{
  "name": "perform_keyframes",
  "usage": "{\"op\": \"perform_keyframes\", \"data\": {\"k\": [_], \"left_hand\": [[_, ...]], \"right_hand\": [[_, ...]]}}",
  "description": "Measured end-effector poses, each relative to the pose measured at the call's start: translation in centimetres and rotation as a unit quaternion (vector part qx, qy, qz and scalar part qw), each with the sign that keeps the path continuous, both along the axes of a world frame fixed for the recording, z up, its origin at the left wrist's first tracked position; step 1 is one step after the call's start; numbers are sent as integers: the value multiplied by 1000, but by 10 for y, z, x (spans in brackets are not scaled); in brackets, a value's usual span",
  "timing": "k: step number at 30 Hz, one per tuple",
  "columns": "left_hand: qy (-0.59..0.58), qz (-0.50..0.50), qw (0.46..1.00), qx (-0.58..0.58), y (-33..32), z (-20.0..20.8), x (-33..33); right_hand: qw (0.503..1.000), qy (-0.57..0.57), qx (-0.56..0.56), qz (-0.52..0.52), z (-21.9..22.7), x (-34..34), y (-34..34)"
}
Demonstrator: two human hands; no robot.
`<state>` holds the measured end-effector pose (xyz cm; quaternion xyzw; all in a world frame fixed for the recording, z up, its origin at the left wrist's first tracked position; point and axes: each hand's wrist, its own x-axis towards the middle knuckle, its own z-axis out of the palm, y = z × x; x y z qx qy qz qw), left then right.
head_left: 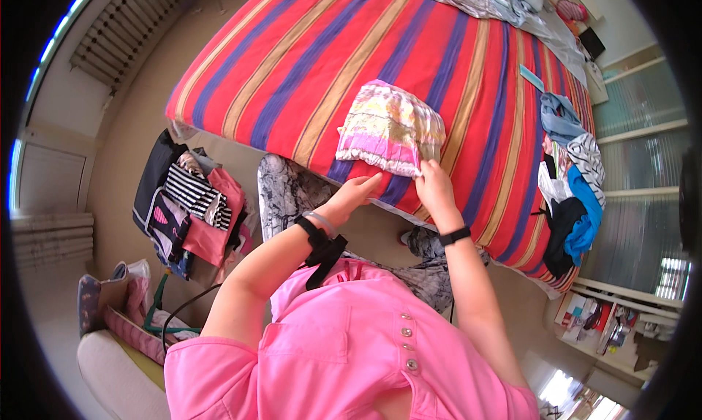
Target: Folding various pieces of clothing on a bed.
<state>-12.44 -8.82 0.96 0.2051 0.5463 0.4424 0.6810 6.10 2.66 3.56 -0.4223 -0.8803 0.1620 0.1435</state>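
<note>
A folded garment [391, 127] in pink, yellow and white print, with a gathered edge toward me, lies on the striped bedspread [307, 62] near the bed's front edge. My right hand [435, 188] is closed on the garment's near right corner, pinching it between thumb and fingers. Just below the gathered edge, my left hand [356, 195] has its fingers stretched out toward the cloth. It holds nothing that I can see. Black bands circle both wrists.
A pile of clothes [194, 208] sits to the left, off the bed. More clothes [570, 193] are heaped at the bed's right edge, near a small light-blue object [531, 78]. At lower left stands a pale armchair [117, 372] with fabrics on it. Glass-fronted cabinets [643, 157] line the right side.
</note>
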Motion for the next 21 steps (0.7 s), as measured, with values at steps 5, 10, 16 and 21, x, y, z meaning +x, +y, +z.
{"op": "perform_keyframes", "data": {"k": [5, 10, 16, 21], "left_hand": [[-302, 101, 946, 62, 8, -4, 15], [-242, 239, 932, 125, -4, 22, -5], [-219, 269, 904, 249, -69, 93, -102], [-106, 432, 850, 283, -149, 83, -187]], "right_hand": [[987, 55, -133, 77, 37, -26, -65], [941, 285, -169, -61, 12, -2, -49], [995, 31, -14, -90, -73, 52, -14], [996, -61, 21, -61, -94, 57, -16]]}}
